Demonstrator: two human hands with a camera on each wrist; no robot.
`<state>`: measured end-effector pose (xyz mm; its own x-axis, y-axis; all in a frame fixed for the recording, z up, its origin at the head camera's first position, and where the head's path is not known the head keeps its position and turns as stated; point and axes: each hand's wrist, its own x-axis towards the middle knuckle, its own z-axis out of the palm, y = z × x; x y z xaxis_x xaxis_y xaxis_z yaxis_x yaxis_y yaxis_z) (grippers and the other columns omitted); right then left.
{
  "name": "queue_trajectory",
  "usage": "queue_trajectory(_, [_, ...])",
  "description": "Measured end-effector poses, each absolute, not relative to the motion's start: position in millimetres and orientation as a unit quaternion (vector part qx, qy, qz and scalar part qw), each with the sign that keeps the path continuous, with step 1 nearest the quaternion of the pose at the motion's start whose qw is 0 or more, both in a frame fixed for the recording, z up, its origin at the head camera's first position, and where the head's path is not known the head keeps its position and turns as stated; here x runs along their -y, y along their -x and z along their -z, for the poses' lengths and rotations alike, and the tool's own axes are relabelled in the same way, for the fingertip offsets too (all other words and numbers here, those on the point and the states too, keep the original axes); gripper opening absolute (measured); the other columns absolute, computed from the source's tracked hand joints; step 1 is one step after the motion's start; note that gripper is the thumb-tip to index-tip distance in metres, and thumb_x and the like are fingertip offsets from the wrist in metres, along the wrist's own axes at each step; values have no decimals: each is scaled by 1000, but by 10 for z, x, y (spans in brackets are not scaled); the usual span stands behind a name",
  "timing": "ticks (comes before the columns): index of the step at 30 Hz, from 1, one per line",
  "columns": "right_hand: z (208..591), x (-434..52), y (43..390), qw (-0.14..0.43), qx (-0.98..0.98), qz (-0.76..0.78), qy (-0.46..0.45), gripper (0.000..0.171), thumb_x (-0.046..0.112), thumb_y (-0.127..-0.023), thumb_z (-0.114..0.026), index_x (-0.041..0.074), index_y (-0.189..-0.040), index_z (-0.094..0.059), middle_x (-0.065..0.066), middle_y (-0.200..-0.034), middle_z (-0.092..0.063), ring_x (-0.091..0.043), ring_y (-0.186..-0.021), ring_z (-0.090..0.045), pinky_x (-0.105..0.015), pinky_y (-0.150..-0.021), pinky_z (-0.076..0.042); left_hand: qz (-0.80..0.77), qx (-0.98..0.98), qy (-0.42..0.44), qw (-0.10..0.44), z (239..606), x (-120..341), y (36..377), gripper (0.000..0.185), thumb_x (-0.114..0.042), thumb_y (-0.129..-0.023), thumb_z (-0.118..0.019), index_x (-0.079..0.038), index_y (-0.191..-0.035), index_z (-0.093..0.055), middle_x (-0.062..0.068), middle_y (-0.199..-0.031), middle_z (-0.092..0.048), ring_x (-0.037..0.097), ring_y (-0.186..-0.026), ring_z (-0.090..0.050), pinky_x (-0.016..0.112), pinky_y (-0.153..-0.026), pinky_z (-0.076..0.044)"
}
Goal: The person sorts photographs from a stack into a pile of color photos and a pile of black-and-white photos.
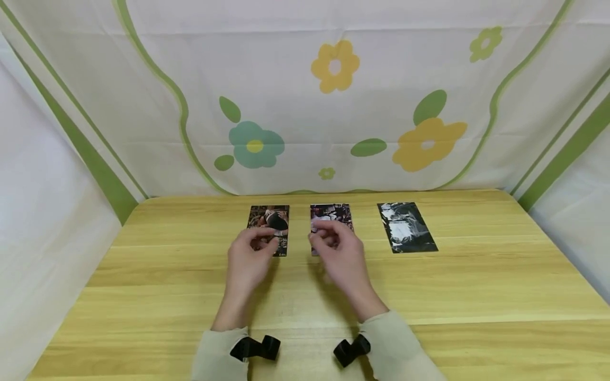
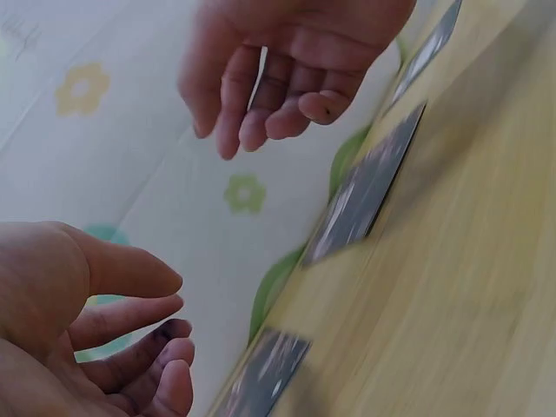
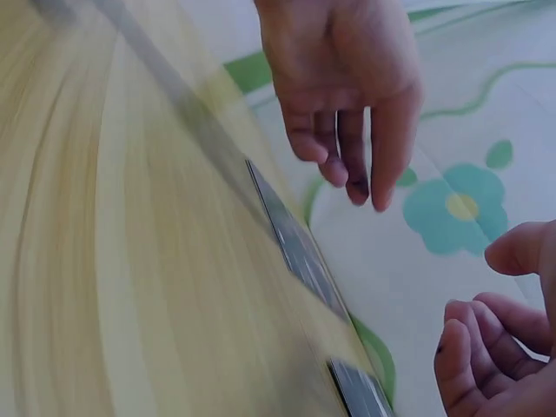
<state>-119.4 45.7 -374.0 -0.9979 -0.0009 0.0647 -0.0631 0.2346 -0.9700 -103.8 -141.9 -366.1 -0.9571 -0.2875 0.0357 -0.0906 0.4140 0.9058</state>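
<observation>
Three picture cards lie in a row on the wooden table. My left hand (image 1: 250,256) hovers above the left card (image 1: 270,217), its fingers loosely bent with nothing between them. Over the middle card (image 1: 331,211) is my right hand (image 1: 340,251), also holding nothing, its thumb and fingertips apart. Both hands hide the lower parts of these two cards. The right card (image 1: 407,227), black and white, lies slightly turned and uncovered. In the left wrist view, the left hand (image 2: 104,330) and right hand (image 2: 295,69) are both raised off the table.
The wooden table (image 1: 167,286) reaches back to a white cloth (image 1: 295,106) printed with flowers, which also hangs at both sides. Black straps (image 1: 256,348) are worn at both wrists, over light sleeves (image 1: 400,349).
</observation>
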Motion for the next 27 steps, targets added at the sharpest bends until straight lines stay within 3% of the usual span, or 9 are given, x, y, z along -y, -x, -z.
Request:
queue_trajectory(5, [3784, -766, 1188, 43, 794, -606, 23, 31, 17, -98, -77, 12, -128, -74, -7, -108, -74, -18, -95, -64, -21, -81, -54, 539, 834, -77, 90, 3681, 1220, 1010, 19, -5, -95, -75, -1, -113, -80, 16, -112, -72, 22, -88, -66, 23, -71, -50])
queue_trajectory(11, [3824, -983, 1182, 61, 793, -602, 62, 27, 16, -99, -76, 12, -126, -75, -6, -103, -72, -18, -94, -63, -21, -78, -53, 542, 834, -74, 76, 3701, 1094, 1004, 21, -8, -96, -75, -2, -115, -79, 15, -117, -74, 20, -90, -65, 26, -75, -50])
queue_trajectory(19, [3920, -1052, 1233, 64, 790, -605, 79, 27, 14, -99, -74, 10, -126, -75, -5, -103, -70, -18, -93, -62, -20, -77, -52, 547, 833, -57, 63, 3757, 1017, 1001, 20, -7, -94, -76, 0, -112, -78, 24, -145, -65, 20, -90, -68, 29, -78, -53])
queue_trajectory(27, [4032, -1093, 1282, 67, 794, -598, 89, 29, 12, -98, -74, 7, -127, -73, -7, -105, -70, -18, -92, -62, -19, -77, -52, 549, 830, -68, 63, 3827, 956, 1023, 15, -5, -93, -76, -1, -108, -79, 16, -114, -74, 21, -91, -68, 29, -79, -54])
